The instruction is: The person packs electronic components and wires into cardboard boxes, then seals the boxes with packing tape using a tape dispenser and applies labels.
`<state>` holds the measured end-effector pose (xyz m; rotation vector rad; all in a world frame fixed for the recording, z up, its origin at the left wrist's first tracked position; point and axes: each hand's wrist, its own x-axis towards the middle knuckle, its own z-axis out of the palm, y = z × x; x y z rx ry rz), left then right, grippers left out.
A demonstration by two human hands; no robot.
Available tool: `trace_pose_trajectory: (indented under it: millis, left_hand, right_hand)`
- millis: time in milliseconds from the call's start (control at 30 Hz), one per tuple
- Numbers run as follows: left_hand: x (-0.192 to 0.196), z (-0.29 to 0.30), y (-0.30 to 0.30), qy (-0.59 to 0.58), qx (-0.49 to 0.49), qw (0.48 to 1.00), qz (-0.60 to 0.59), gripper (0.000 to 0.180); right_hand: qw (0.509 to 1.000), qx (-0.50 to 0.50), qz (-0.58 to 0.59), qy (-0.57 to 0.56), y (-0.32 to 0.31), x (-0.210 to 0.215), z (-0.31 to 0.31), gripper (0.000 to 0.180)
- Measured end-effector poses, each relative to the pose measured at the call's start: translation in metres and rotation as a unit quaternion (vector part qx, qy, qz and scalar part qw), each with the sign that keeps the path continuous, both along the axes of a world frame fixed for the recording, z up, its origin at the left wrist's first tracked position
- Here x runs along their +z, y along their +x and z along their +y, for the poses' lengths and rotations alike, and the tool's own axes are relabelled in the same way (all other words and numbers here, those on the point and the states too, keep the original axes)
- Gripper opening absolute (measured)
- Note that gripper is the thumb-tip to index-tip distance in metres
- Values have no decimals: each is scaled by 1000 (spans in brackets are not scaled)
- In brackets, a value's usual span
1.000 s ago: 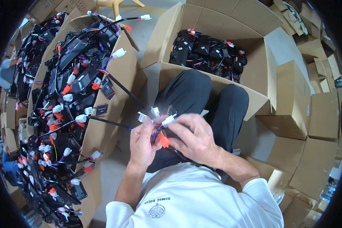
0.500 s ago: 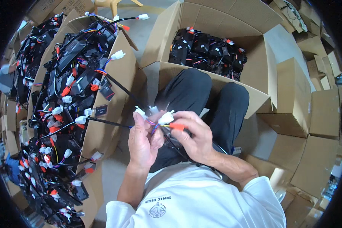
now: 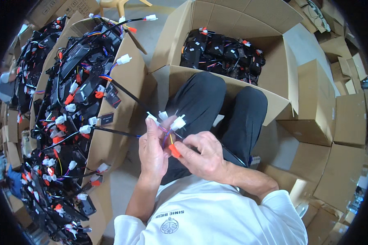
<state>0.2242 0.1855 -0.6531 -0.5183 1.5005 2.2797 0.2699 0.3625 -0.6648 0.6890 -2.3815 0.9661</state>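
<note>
Both hands on wire bundle over lap; R on orange conn.
L hand (image 3: 152,149) closed on wires (image 3: 165,130), thumb up next to one of 3 white conns (image 3: 178,123) fanned out at top of bundle. R hand (image 3: 205,157) thumb + index clamped on orange conn (image 3: 174,150), just below white conns, close to L fingers; other R fingers curled. Blk cable (image 3: 129,93) slants from L box (image 3: 131,73) toward bundle; 2nd, lower one runs to L hand. L box piled w/ blk units (image 3: 75,92) + white/orange plugs. Front box (image 3: 274,57), past knees (image 3: 202,94), part-filled w/ similar units.
</note>
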Motion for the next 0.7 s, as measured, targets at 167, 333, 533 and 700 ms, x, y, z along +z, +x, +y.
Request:
trace_pose_trajectory:
  millis: [167,333,533,700]
  left_hand:
    - [-14,12,7,20,71,996,44,68]
    - [-10,-13,5,121,-16,993,9,48]
    - [-11,-16,6,179,-5,984,-7,54]
    - [-19,-22,5,158,-26,987,-2,55]
  right_hand:
    - [999,49,-3,-6,-3,2,-2,40]
    - [986,-58,-88,-128,2,7,7,48]
    - [996,-42,-63,-46,-13,-9,2,28]
    - [994,-34,-69,-74,2,15,5,24]
